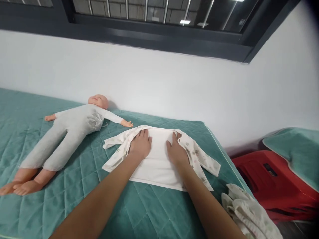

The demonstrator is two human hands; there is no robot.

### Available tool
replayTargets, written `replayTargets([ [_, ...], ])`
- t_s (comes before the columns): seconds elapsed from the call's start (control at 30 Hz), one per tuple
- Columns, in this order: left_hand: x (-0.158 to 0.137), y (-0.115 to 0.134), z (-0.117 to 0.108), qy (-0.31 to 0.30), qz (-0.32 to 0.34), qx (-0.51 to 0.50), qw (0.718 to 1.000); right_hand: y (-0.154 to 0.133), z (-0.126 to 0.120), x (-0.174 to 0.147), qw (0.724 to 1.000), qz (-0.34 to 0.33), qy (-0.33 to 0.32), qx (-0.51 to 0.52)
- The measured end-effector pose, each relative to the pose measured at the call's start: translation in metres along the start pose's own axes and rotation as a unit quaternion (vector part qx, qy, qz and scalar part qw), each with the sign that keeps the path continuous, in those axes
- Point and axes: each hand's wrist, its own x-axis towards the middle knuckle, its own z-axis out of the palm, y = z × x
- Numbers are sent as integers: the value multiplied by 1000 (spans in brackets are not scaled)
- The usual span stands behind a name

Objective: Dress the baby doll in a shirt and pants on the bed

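Observation:
A white baby shirt with small printed figures on its sleeves lies spread on the bed, its front parted and the plain inside of the back showing. My left hand rests flat on the left front panel near the collar, fingers stretched out. On the other side, my right hand lies at the right front edge, thumb apart from the fingers; some fingertips are partly hidden by the cloth at the neckline. To the left lies a baby doll on its back, with a pale cloth body, arms spread.
A green quilted cover lies under everything. Crumpled patterned cloth sits at the right edge. Beyond it stands a red plastic stool with green fabric over it. A white wall and a barred window are behind.

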Motion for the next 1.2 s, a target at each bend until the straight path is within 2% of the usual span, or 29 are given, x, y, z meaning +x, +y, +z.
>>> replayTargets([
  [0.27,5,-1,8,-55,-21,-13,998,4,12,8,999,-4,-25,-27],
  [0.43,-2,6,2,-69,-39,-1,997,-1,7,6,996,9,-79,-39],
  [0.73,-44,12,-2,-44,-35,23,998,-8,-6,-35,992,-9,-109,-54],
  [0.9,-79,14,-8,-35,8,14,999,-6,-4,-67,991,-72,-57,-94],
  [1.0,-110,2,-19,-26,79,-30,996,0,-3,-92,985,-123,-30,-116],
  [1.07,-128,-15,-28,12,129,-60,990,4,-5,-109,981,-163,-26,-101],
  [1.13,-139,-37,-36,76,109,-67,989,4,-7,-122,975,-210,-36,-57],
  [1.2,-141,-57,-40,119,42,-63,990,-1,-7,-125,969,-237,-60,19],
])
